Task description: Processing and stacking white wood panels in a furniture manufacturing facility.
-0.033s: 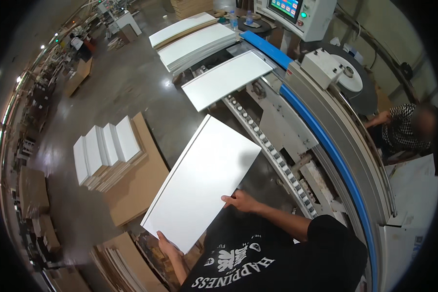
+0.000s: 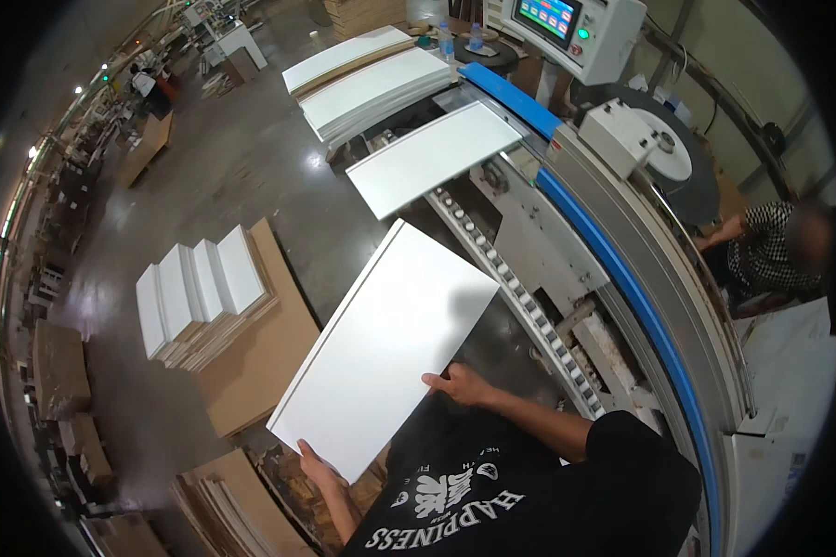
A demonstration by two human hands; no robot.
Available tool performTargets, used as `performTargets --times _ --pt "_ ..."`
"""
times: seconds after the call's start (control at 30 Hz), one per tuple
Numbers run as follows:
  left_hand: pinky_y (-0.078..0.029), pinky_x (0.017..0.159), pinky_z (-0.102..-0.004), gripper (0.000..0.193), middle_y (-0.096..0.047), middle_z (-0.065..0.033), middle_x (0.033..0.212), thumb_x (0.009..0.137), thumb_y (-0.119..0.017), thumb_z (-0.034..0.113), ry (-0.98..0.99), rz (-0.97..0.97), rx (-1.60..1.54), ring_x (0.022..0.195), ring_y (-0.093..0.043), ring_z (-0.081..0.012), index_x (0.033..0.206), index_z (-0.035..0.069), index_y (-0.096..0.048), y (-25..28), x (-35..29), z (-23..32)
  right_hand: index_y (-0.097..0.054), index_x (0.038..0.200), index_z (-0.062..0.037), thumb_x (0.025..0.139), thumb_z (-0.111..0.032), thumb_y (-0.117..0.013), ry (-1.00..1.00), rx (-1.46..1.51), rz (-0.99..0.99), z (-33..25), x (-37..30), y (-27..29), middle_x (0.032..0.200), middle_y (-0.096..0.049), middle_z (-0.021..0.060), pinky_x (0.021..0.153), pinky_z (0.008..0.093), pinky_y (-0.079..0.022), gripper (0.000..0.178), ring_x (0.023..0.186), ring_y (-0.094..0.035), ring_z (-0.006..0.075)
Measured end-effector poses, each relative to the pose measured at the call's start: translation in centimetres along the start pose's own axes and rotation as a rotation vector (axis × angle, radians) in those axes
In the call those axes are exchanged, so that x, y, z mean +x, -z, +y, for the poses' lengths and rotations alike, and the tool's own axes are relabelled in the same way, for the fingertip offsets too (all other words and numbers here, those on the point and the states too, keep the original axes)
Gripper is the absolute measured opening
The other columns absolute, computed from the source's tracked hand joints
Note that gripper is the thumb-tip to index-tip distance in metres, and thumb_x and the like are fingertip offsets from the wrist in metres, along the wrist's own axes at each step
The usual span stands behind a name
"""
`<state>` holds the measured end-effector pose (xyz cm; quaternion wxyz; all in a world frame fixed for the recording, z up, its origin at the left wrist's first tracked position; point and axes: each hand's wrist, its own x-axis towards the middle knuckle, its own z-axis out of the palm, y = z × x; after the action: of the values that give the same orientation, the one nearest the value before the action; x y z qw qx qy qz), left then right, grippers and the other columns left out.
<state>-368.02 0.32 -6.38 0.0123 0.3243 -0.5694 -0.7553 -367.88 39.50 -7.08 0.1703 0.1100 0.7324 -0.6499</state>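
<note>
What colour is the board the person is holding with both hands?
White; the board shows best in the head view, the only one here.

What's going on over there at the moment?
A person's left hand and right hand hold a white panel, the left at its near edge, the right along its right edge. A second panel lies at the far end of the rollers. Stacked panels stand to the left; a co-worker is across the machine.

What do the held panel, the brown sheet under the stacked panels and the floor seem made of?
Held panel: probably coated board; smooth white face, soft sheen.
Brown sheet: likely bare fibreboard or cardboard; matt, plain tan.
Floor: perhaps sealed concrete; grey, reflecting lights.
</note>
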Motion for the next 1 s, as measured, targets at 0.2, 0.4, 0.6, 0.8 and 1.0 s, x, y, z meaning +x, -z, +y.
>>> performTargets --times 0.2,0.4,0.6,0.8,1.0 --pt "-0.056 0.094 -0.0419 0.063 -0.065 -0.0184 0.130 0.108 -0.056 0.045 -0.036 -0.123 0.125 0.113 -0.066 -0.0294 0.143 -0.007 -0.049 -13.3 13.1 3.1 -0.073 0.113 0.0027 0.097 -0.054 -0.068 -0.087 0.016 0.410 -5.3 12.1 4.3 0.099 -0.076 0.0191 0.087 0.0408 -0.054 0.059 0.094 -0.071 0.0273" --pt "-0.052 0.100 -0.0390 0.066 -0.065 -0.0208 0.131 0.108 -0.056 0.045 0.001 -0.266 0.294 0.117 -0.065 -0.0287 0.144 -0.010 -0.048 -30.5 22.1 7.0 -0.070 0.114 0.0080 0.096 -0.058 -0.068 -0.279 0.175 0.633 -9.2 21.6 12.5 0.102 -0.075 0.0160 0.088 0.0380 -0.051 0.069 0.093 -0.068 0.0247" --pt "-0.050 0.103 -0.0406 0.082 -0.061 -0.0277 0.134 0.103 -0.062 0.053 -0.043 -0.224 0.463 0.118 -0.063 -0.0310 0.143 -0.017 -0.044 -43.8 26.9 6.9 -0.047 0.147 0.0076 0.092 -0.052 -0.075 -0.210 0.523 0.683 -10.8 29.3 20.5 0.148 -0.053 0.0186 0.117 0.0396 -0.034 0.085 0.139 -0.046 0.0254" --pt "-0.046 0.109 -0.0404 0.088 -0.057 -0.0289 0.140 0.103 -0.061 0.054 -0.043 -0.266 0.478 0.125 -0.059 -0.0323 0.146 -0.019 -0.038 -53.1 27.2 8.8 -0.035 0.158 -0.0025 0.091 -0.030 -0.080 0.055 0.794 0.908 -11.8 35.7 25.4 0.152 -0.050 0.0139 0.119 0.0381 -0.031 0.085 0.141 -0.042 0.0257" --pt "-0.037 0.118 -0.0432 0.090 -0.050 -0.0319 0.149 0.104 -0.058 0.054 -0.084 -0.267 0.568 0.139 -0.049 -0.0372 0.149 -0.019 -0.034 -59.0 29.5 7.3 -0.029 0.161 -0.0046 0.092 -0.028 -0.080 0.032 0.922 1.014 -9.9 40.2 29.1 0.157 -0.043 0.0138 0.120 0.0391 -0.031 0.089 0.143 -0.042 0.0265"
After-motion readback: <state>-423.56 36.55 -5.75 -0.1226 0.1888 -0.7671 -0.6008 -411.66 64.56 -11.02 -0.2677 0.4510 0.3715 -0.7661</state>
